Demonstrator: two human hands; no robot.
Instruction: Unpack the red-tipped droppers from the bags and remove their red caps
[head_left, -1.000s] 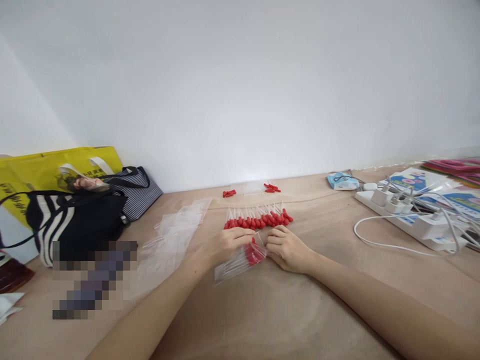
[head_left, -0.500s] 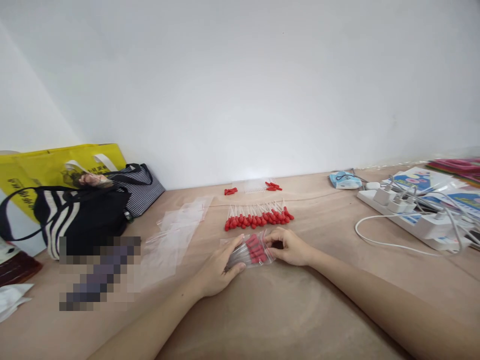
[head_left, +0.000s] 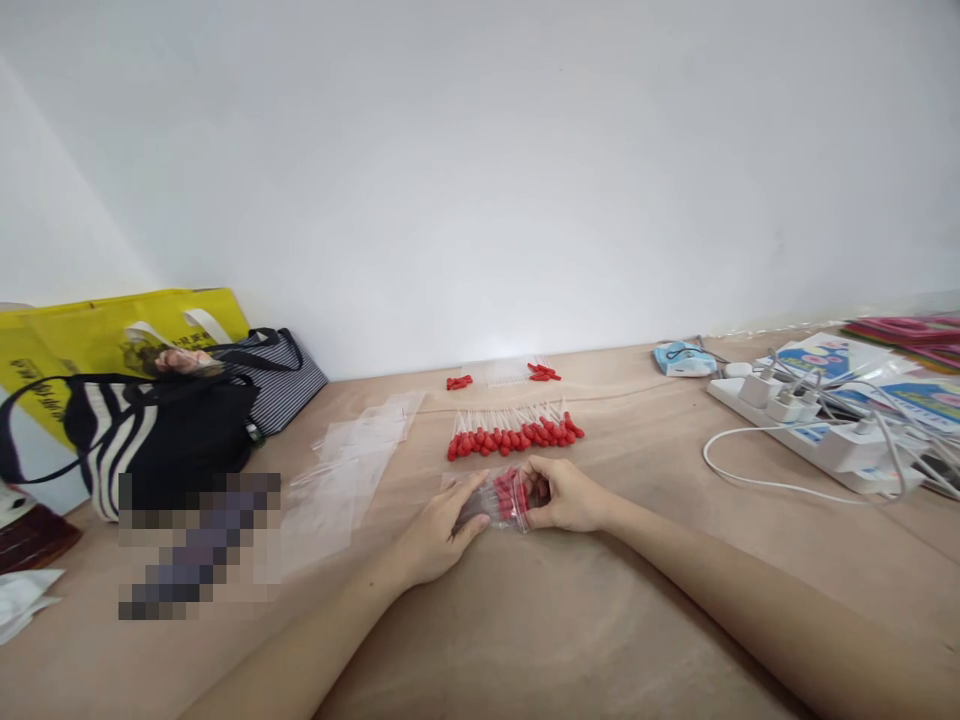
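Clear plastic forms a small zip bag at the centre of the wooden-toned tabletop, holding thin sticks with red tips. At its nine o'clock side, the left hand is partly closed, thumb and fingers parted around the stick end, gripping the bag. At its three o'clock side, the right hand is curled, thumb and fingertips pinching the edge by the red tips. From the bag, at twelve o'clock, lies a row of red-tipped sticks, tips pointing toward the hands; farther off, near the white wall, are two smaller red clusters. Between nine and ten o'clock, flat clear bags overlap. At ten o'clock sit a black bag with white stripes, a yellow bag and a pinstriped bag. Between one and two o'clock rests a blue face mask; toward two o'clock, a white power strip with plugs and cables.
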